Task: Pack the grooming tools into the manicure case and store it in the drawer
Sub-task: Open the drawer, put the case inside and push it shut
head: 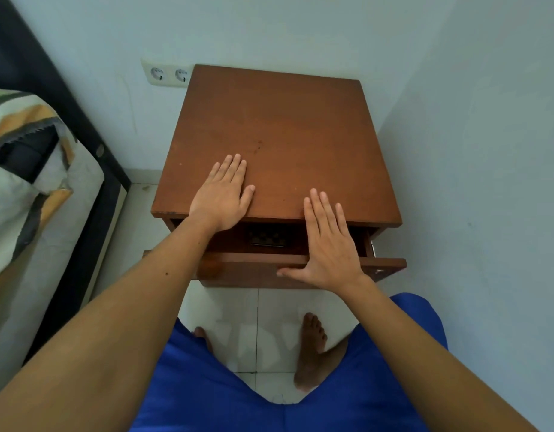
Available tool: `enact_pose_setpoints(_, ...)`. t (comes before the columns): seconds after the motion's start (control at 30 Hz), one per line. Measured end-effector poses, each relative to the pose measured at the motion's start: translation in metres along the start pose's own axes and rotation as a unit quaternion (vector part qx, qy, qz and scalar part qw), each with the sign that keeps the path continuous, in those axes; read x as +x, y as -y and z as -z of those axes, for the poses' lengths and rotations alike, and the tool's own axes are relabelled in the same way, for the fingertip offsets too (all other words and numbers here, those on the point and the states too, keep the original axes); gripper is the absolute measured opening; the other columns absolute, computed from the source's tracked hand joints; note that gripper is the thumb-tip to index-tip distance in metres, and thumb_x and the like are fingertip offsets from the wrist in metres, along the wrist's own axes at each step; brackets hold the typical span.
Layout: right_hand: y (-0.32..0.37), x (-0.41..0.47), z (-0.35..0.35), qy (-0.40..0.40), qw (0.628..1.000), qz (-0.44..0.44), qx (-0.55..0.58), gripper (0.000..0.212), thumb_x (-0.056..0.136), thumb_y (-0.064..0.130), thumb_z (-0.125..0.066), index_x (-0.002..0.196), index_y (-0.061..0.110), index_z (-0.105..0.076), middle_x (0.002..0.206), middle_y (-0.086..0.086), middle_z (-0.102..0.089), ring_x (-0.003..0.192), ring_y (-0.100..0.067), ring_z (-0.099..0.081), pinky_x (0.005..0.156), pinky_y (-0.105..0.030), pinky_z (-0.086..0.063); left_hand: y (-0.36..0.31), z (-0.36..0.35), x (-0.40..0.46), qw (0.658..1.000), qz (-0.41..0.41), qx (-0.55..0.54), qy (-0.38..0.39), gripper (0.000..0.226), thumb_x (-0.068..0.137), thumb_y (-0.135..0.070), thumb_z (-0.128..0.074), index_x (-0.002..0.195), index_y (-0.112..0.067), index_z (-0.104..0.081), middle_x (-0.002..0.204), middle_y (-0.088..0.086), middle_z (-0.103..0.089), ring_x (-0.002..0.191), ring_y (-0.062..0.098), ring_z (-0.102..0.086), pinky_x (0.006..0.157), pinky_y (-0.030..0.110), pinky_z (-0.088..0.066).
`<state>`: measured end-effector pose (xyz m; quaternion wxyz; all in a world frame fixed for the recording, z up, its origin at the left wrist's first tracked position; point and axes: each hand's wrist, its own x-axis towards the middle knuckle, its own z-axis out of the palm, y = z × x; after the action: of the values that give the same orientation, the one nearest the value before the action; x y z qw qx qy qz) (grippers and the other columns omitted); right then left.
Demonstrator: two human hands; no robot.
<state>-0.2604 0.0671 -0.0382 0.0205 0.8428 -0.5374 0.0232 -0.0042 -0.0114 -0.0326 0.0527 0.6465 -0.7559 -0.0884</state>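
Note:
A dark checkered manicure case lies inside the drawer of a brown wooden nightstand; the drawer stands pulled out only a little. My left hand rests flat and empty on the nightstand's front left top edge, fingers spread. My right hand is flat with fingers apart, its palm against the top of the drawer front and its fingertips over the nightstand's front edge. It holds nothing. No loose grooming tools are visible.
A bed with a patterned cover and dark frame stands to the left. A double wall socket is behind the nightstand. Walls close in at the back and right. My bare feet stand on white floor tiles.

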Motion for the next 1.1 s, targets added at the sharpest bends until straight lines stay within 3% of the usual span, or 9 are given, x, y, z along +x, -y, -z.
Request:
enact_pose_setpoints(0.17,-0.001,0.016,-0.011,-0.01,0.999,-0.033,-0.018,0.128,0.076,0.097,-0.04,0.165,0.008,-0.015,0.175,-0.013,-0.011,0.162,-0.029,-0.008,0.129,-0.053,-0.015,0.001,-0.003,0.001,1.0,0.002,-0.003,0.0,0.07,0.112,-0.055,-0.013,0.17,-0.015,-0.005,0.179,0.004,-0.002,0.165,0.018,0.004,0.133,0.037,0.001)
enact_pose_setpoints(0.37,0.005,0.028,-0.019,-0.097,0.992,-0.085,0.009,0.097,0.081,0.08,-0.06,0.151,0.014,-0.049,0.164,-0.008,-0.041,0.153,-0.028,-0.035,0.124,-0.051,-0.028,0.0,-0.004,0.002,1.0,0.002,0.0,-0.006,0.069,0.113,-0.052,-0.014,0.17,-0.014,-0.003,0.179,0.004,0.001,0.165,0.018,0.007,0.132,0.035,0.005)
enact_pose_setpoints(0.57,0.006,0.035,-0.027,-0.128,0.986,-0.102,0.025,0.084,0.077,0.071,-0.073,0.137,0.013,-0.06,0.155,-0.007,-0.052,0.144,-0.029,-0.047,0.114,-0.05,-0.038,0.003,-0.006,0.003,1.0,-0.001,-0.001,-0.01,0.069,0.113,-0.051,-0.014,0.169,-0.013,-0.004,0.179,0.004,0.0,0.165,0.018,0.006,0.133,0.036,0.003)
enact_pose_setpoints(0.77,-0.002,0.055,-0.002,-0.174,0.975,-0.11,0.082,0.057,0.088,0.072,-0.054,0.114,0.023,-0.066,0.126,0.006,-0.061,0.114,-0.023,-0.055,0.09,-0.042,-0.042,0.004,-0.01,0.004,1.0,0.0,0.001,-0.014,0.069,0.113,-0.052,-0.014,0.169,-0.013,-0.003,0.178,0.004,0.0,0.165,0.018,0.007,0.134,0.038,0.001)
enact_pose_setpoints(0.83,-0.008,0.074,0.007,-0.145,0.977,-0.119,0.1,0.054,0.092,0.068,-0.048,0.118,0.024,-0.065,0.125,0.005,-0.06,0.116,-0.024,-0.055,0.095,-0.042,-0.045,0.004,-0.01,0.004,1.0,0.002,-0.001,-0.013,0.07,0.112,-0.052,-0.014,0.169,-0.014,-0.003,0.179,0.003,0.001,0.165,0.017,0.007,0.134,0.037,0.001)
enact_pose_setpoints(0.87,-0.011,0.083,0.009,-0.117,0.98,-0.122,0.105,0.058,0.093,0.068,-0.046,0.127,0.023,-0.062,0.135,0.002,-0.058,0.127,-0.026,-0.052,0.104,-0.043,-0.044,0.004,-0.011,0.004,1.0,0.003,-0.002,-0.013,0.07,0.112,-0.053,-0.014,0.169,-0.014,-0.003,0.179,0.003,0.001,0.165,0.016,0.007,0.134,0.037,0.001)
enact_pose_setpoints(0.97,-0.018,0.102,0.006,-0.003,0.988,-0.109,0.105,0.086,0.096,0.073,-0.033,0.162,0.018,-0.029,0.173,-0.003,-0.021,0.161,-0.023,-0.014,0.13,-0.044,-0.016,0.002,-0.01,0.003,1.0,0.007,-0.005,-0.011,0.07,0.112,-0.054,-0.014,0.17,-0.016,-0.003,0.179,0.002,0.001,0.164,0.016,0.007,0.134,0.037,0.001)
enact_pose_setpoints(1.03,-0.02,0.103,0.0,0.042,0.992,-0.09,0.081,0.093,0.097,0.076,-0.018,0.167,0.015,-0.008,0.176,-0.004,-0.001,0.162,-0.02,0.003,0.132,-0.043,-0.003,0.001,-0.01,0.003,1.0,0.007,-0.009,-0.014,0.07,0.112,-0.054,-0.015,0.17,-0.016,-0.003,0.179,0.001,0.001,0.164,0.015,0.007,0.133,0.036,0.003)
enact_pose_setpoints(1.1,-0.02,0.101,-0.003,0.051,0.993,-0.083,0.072,0.093,0.097,0.076,-0.01,0.166,0.014,-0.002,0.176,-0.004,0.005,0.162,-0.02,0.008,0.132,-0.044,-0.001,0.0,-0.009,0.003,1.0,0.004,-0.007,-0.015,0.07,0.112,-0.054,-0.015,0.17,-0.015,-0.004,0.179,0.002,0.001,0.164,0.016,0.007,0.133,0.036,0.003)
